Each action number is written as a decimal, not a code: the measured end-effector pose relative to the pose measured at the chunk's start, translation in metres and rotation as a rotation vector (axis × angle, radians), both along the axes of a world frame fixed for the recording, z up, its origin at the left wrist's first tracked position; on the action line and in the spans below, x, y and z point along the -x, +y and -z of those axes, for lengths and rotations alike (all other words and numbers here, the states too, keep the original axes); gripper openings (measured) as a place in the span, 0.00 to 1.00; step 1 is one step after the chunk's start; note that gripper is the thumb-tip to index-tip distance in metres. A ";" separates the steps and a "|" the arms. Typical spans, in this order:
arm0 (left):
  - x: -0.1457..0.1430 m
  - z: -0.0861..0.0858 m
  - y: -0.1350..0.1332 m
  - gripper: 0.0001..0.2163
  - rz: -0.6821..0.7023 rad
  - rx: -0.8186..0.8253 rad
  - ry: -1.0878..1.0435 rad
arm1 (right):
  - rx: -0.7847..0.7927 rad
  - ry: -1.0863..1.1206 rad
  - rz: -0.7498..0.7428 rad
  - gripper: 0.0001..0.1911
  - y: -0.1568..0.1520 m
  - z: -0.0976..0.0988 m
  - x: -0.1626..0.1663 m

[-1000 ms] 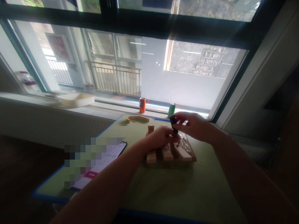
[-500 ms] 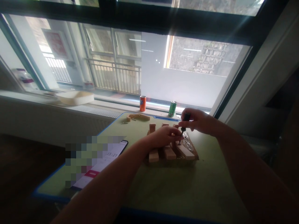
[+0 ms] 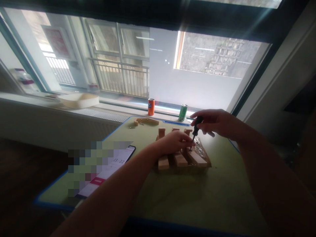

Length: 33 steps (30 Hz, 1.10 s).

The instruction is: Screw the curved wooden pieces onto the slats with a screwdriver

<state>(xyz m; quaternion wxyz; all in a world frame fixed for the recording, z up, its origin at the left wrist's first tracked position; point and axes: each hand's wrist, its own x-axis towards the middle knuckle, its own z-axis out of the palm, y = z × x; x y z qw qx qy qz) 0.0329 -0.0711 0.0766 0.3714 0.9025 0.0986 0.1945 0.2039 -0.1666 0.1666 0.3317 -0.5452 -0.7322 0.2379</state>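
Note:
A screwdriver [image 3: 197, 126] with a black handle leans slightly, its thin shaft pointing down at a screw in a pale wooden slat. Around the handle are the thumb and fingers of my right hand [image 3: 217, 121], some of them loosely spread. Lower down, my left hand [image 3: 174, 142] lies across the wooden assembly, fingertips pinched at the shaft. Several wooden slats make up this piece; the front ends of a right slat [image 3: 197, 159], a middle slat [image 3: 181, 160] and a left slat [image 3: 163, 162] show. My left hand hides their middle parts.
Toward the table's far edge lie a curved wooden piece [image 3: 148, 121] and a loose screw [image 3: 132, 127]. A phone [image 3: 111, 168] showing a timer rests at the left. An orange can [image 3: 151, 107], a green can [image 3: 182, 112] and a pale tray [image 3: 79, 100] stand on the windowsill.
My right hand's fingers have loosened and spread around the screwdriver handle. My left hand stays at the shaft. The view has tilted down slightly.

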 end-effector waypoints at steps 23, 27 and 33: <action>-0.001 0.004 0.002 0.12 -0.052 -0.088 -0.014 | 0.091 0.146 -0.012 0.15 0.025 0.024 0.003; -0.002 0.004 0.003 0.12 -0.041 -0.139 -0.005 | 0.073 0.207 -0.026 0.18 0.028 0.030 0.002; -0.001 0.003 0.003 0.12 -0.016 -0.122 0.004 | 0.114 0.144 -0.093 0.18 0.024 0.025 -0.003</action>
